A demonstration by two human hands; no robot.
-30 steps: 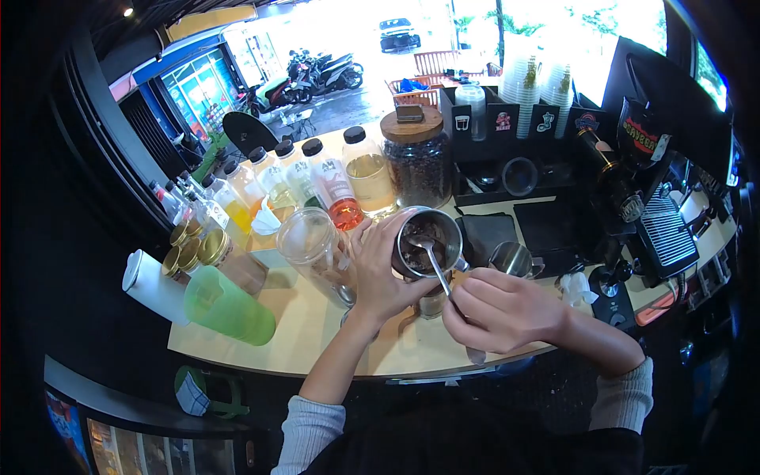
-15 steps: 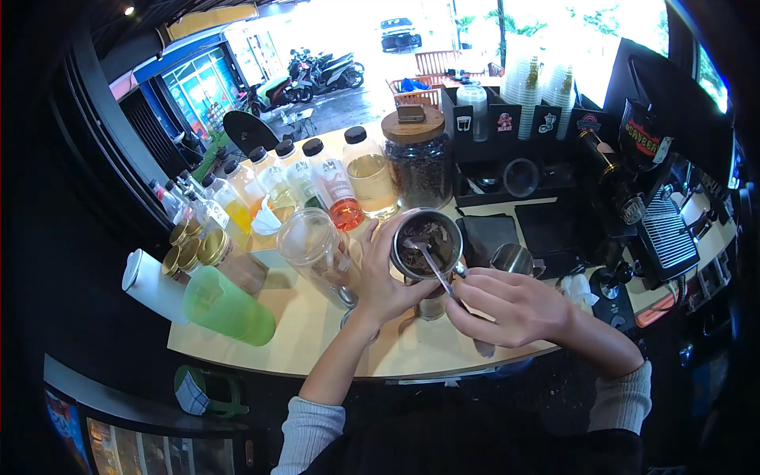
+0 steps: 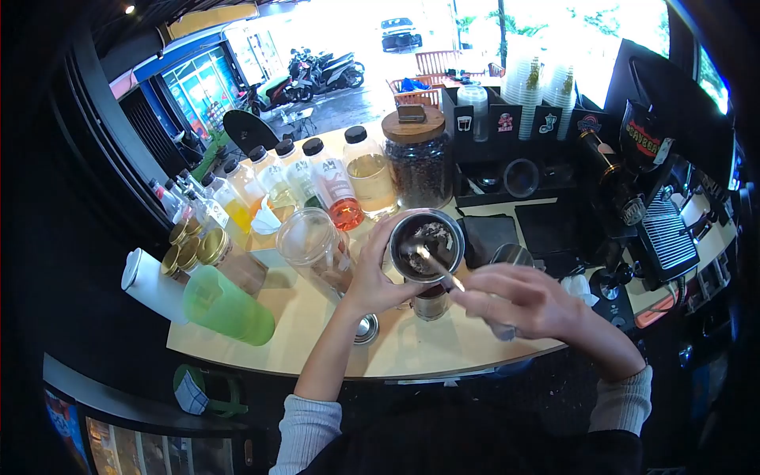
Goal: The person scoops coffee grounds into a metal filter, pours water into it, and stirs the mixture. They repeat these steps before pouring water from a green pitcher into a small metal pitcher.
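Note:
My left hand (image 3: 372,273) is wrapped round the side of a metal cup (image 3: 454,253), which is tilted so its open mouth faces me. Dark contents with paler patches lie inside. A spoon (image 3: 440,271) is pinched in the fingers of my right hand (image 3: 526,301), its bowl down in the cup. That hand is slightly blurred. Below the cup, a small clear glass (image 3: 431,306) stands on the counter, partly hidden. By my left wrist are a round metal piece (image 3: 366,329) and a clear plastic jar (image 3: 313,245) with brownish contents.
Syrup bottles (image 3: 328,182) line the counter's left back, beside a wooden-lidded jar of dark beans (image 3: 421,174). A green tumbler (image 3: 226,305) leans at left. Behind my right hand is a metal pitcher (image 3: 513,255). A coffee machine (image 3: 669,229) stands at right.
My right hand has shifted a little to the right, turning the spoon in the cup. The cup's contents look stirred, with more pale patches. My left hand stays nearly still.

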